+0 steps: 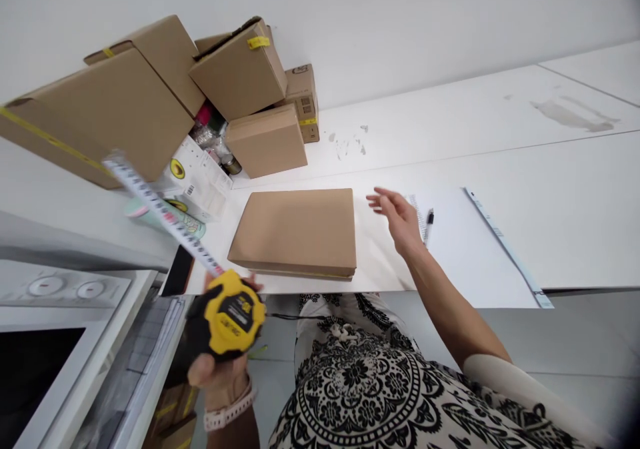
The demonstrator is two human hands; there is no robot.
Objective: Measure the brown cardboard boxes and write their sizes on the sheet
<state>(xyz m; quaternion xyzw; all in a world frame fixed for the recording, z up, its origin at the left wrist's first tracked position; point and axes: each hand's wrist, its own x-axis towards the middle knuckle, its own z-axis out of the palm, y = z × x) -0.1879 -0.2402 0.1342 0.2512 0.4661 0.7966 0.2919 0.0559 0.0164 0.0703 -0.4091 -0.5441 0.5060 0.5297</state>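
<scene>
My left hand (220, 372) is closed round a yellow and black tape measure (235, 315), held up in front of the table's near edge. Its white blade (170, 219) sticks out toward the upper left, with the far end blurred. A flat closed cardboard box (295, 229) lies on the white table, beyond and to the right of the tape measure. Just right of that box, my right hand (397, 219) hovers with its fingers apart and nothing in them. Beside this hand a black-capped pen (429, 225) rests on white paper (465, 255).
Several cardboard boxes (240, 69) are stacked at the back left against the wall. A white carton with an avocado print (197, 175) and a mint-green item (193, 225) stand before them. At lower left is a white appliance with knobs (65, 289).
</scene>
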